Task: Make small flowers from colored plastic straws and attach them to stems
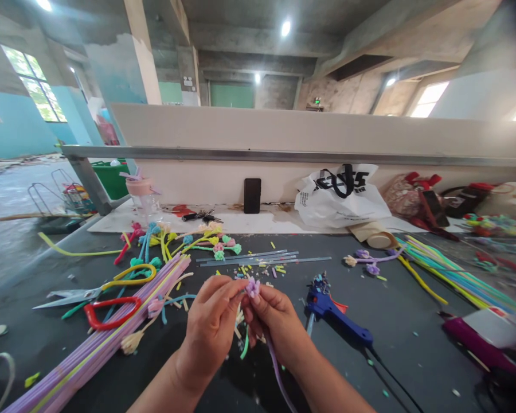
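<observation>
Left hand (212, 315) fingertips pinched at lilac flower's (253, 287) side, right hand (281, 321) gripping its base with lilac stem (277, 367) trailing below, all above dark table (395, 321); white bag (318, 211) behind, bold black lettering part-covered by handle (348, 179), not fully legible.

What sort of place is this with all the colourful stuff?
Probably a craft workshop: a blue glue gun, scissors and a bundle of purple stems lie on a dark worktable.
</observation>
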